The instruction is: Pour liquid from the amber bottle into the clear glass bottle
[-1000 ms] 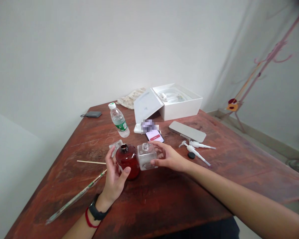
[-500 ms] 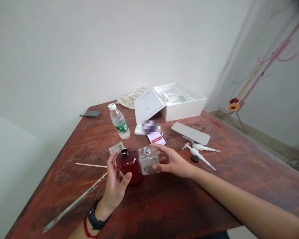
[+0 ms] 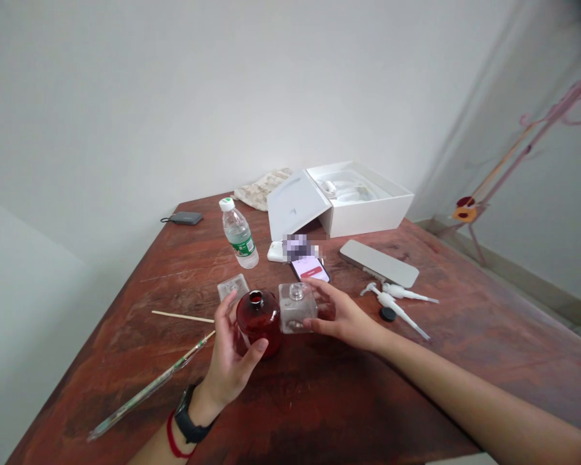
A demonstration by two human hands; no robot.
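Note:
My left hand (image 3: 235, 349) is wrapped round a dark red, rounded bottle (image 3: 260, 318) with an uncapped neck. Close against its right side is a clear square bottle (image 3: 297, 311), also without a cap, which my right hand (image 3: 336, 314) grips from the right with thumb and fingers. Behind the red bottle, partly hidden by it and my left fingers, is another clear square container (image 3: 231, 286). Two white pump heads (image 3: 399, 310) lie to the right of my right hand, beside a small black cap (image 3: 387, 314).
A water bottle (image 3: 241, 239) with a green label stands behind. Farther back are a phone (image 3: 310, 270), an open white box (image 3: 368, 216), a grey flat case (image 3: 380, 263) and a cloth (image 3: 261, 189). Wrapped chopsticks (image 3: 150, 387) lie at left, and a dark grey pouch-like device (image 3: 186, 218) beyond.
The whole scene has shifted slightly right in view as the head turned. Both bottles stay in my hands, side by side; the clear one looks slightly higher against the red one.

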